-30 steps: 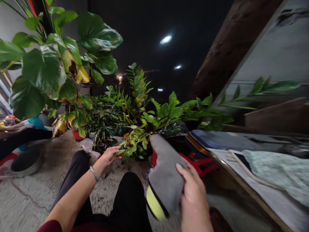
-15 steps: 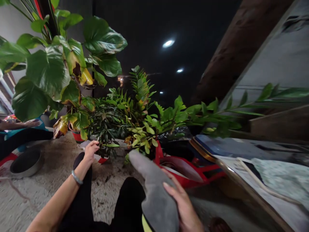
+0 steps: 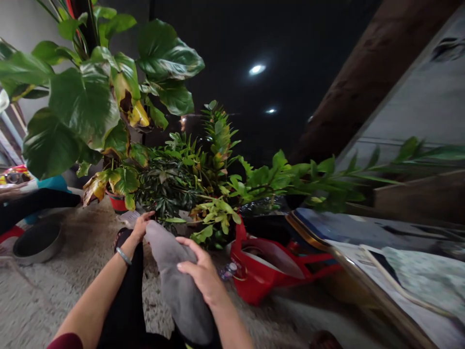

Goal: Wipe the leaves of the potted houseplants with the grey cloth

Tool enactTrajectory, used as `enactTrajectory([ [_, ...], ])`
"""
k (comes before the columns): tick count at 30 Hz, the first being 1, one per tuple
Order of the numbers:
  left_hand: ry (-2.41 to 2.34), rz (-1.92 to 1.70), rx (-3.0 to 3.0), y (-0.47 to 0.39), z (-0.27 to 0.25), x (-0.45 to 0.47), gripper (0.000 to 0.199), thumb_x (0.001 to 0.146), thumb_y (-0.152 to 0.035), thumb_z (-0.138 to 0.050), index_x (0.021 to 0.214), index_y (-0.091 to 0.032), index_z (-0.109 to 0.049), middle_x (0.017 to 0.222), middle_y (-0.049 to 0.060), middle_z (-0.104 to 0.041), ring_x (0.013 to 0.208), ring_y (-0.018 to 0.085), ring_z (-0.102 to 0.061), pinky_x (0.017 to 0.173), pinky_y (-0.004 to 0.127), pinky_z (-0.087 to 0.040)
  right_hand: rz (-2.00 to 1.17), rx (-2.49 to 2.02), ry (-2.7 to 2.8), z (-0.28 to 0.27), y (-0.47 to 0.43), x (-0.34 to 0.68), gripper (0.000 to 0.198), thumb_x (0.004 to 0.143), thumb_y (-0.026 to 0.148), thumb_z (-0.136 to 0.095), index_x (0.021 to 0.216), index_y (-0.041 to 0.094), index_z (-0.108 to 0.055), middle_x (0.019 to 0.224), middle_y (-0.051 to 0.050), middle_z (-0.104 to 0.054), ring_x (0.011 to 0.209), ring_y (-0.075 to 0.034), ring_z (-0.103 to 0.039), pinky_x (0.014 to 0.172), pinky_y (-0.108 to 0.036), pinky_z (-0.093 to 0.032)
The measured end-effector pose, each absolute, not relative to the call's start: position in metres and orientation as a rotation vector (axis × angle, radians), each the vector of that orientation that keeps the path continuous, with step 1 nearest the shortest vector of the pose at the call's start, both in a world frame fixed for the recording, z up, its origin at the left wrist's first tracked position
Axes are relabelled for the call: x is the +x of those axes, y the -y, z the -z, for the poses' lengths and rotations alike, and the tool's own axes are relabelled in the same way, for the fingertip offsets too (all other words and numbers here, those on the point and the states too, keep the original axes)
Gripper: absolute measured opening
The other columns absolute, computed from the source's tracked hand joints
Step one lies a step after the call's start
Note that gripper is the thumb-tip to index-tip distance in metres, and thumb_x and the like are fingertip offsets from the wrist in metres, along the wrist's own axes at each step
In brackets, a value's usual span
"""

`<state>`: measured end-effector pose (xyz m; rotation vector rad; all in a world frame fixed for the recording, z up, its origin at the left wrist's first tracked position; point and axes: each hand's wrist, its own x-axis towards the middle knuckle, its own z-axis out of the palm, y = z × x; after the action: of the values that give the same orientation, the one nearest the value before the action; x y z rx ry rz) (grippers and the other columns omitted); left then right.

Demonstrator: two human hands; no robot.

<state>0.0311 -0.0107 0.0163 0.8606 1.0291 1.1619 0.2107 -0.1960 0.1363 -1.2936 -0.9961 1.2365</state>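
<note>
My right hand grips a long, grey, soft, sole-shaped piece, thumb on top and fingers around its right edge. The piece slants over my lap, with its narrow end pointing up and left. Just behind that end is my left hand, a bracelet on its wrist. Its fingers are drawn together and partly hidden by the grey piece, so I cannot make out what they hold. A bit of yellow-green shows under the piece's lower end.
Leafy potted plants stand ahead, one in a red pot. To the right are a red bag, a small clear bottle and a cloth-topped table. A grey basin and another person's leg are at left.
The grey piece and my right hand have moved left, bringing the piece's narrow end up to my left hand. The whole view has shifted slightly.
</note>
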Motion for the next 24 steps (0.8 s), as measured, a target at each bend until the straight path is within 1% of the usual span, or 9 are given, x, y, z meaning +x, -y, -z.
enactTrajectory([
  [2,-1.052,-1.241,0.784,0.007,-0.014,0.028,0.035,0.061,-0.005,-0.070,0.095,-0.012,-0.075,0.069,0.002,-0.069,0.068,0.016,-0.062,0.062,0.024,-0.045,-1.095,-1.218,0.933,-0.159,0.197,0.224,0.055,0.057,0.024,-0.073,0.112,0.027,-0.070,0.104,-0.001,-0.076,0.087,-0.026,-0.069,0.078,-0.034,-0.053],
  [4,-1.048,-1.319,0.717,0.006,-0.014,0.028,0.029,0.061,-0.009,-0.072,0.090,-0.012,-0.075,0.084,0.007,-0.073,0.075,0.017,-0.064,0.066,0.025,-0.047,-0.819,-1.117,0.889,-0.184,0.174,0.231,0.062,0.061,0.029,-0.076,0.122,0.026,-0.065,0.118,-0.003,-0.071,0.100,-0.025,-0.067,0.088,-0.034,-0.051],
  [6,-1.006,-1.333,0.668,0.006,-0.014,0.030,0.024,0.063,-0.016,-0.075,0.087,-0.013,-0.074,0.094,0.010,-0.074,0.082,0.018,-0.064,0.069,0.026,-0.048,-0.656,-1.029,0.891,-0.197,0.137,0.225,0.067,0.061,0.031,-0.076,0.127,0.024,-0.061,0.124,-0.004,-0.069,0.108,-0.025,-0.064,0.096,-0.034,-0.049],
  [9,-0.913,-1.250,0.605,0.007,-0.015,0.032,0.026,0.071,-0.036,-0.075,0.086,-0.014,-0.073,0.087,0.010,-0.073,0.081,0.021,-0.066,0.071,0.029,-0.050,-0.825,-1.089,0.976,-0.182,0.093,0.196,0.067,0.057,0.028,-0.071,0.123,0.023,-0.063,0.117,-0.004,-0.072,0.108,-0.026,-0.064,0.097,-0.037,-0.049],
  [13,-0.841,-1.149,0.497,0.008,-0.017,0.027,0.041,0.083,-0.053,-0.062,0.084,-0.013,-0.071,0.072,0.009,-0.070,0.068,0.022,-0.065,0.069,0.033,-0.052,-1.054,-1.329,1.061,-0.128,0.113,0.163,0.048,0.050,0.017,-0.066,0.096,0.024,-0.075,0.102,0.000,-0.076,0.107,-0.031,-0.064,0.095,-0.041,-0.050],
  [15,-0.826,-1.124,0.444,0.007,-0.019,0.023,0.043,0.088,-0.053,-0.056,0.088,-0.013,-0.070,0.072,0.008,-0.070,0.064,0.020,-0.064,0.066,0.032,-0.052,-1.115,-1.345,1.066,-0.116,0.145,0.166,0.043,0.049,0.014,-0.066,0.089,0.026,-0.077,0.095,0.000,-0.077,0.097,-0.032,-0.067,0.088,-0.042,-0.052],
  [18,-0.815,-1.116,0.435,0.006,-0.024,0.019,0.041,0.093,-0.049,-0.051,0.097,-0.012,-0.069,0.079,0.009,-0.071,0.064,0.018,-0.063,0.063,0.031,-0.052,-1.133,-1.237,1.042,-0.135,0.175,0.191,0.047,0.055,0.019,-0.068,0.100,0.029,-0.075,0.100,0.000,-0.076,0.089,-0.027,-0.069,0.081,-0.038,-0.054],
  [21,-0.818,-1.148,0.481,0.007,-0.028,0.018,0.037,0.096,-0.041,-0.048,0.100,-0.011,-0.068,0.086,0.010,-0.070,0.068,0.017,-0.064,0.064,0.031,-0.054,-0.856,-1.126,1.029,-0.172,0.160,0.221,0.055,0.063,0.026,-0.069,0.118,0.026,-0.067,0.119,-0.002,-0.071,0.105,-0.026,-0.065,0.095,-0.036,-0.049],
  [24,-0.829,-1.158,0.521,0.011,-0.030,0.019,0.034,0.095,-0.039,-0.051,0.101,-0.010,-0.068,0.089,0.011,-0.070,0.070,0.017,-0.064,0.063,0.030,-0.054,-0.664,-1.155,0.984,-0.181,0.120,0.229,0.058,0.061,0.026,-0.065,0.119,0.022,-0.066,0.120,-0.005,-0.070,0.112,-0.027,-0.061,0.103,-0.037,-0.044],
])
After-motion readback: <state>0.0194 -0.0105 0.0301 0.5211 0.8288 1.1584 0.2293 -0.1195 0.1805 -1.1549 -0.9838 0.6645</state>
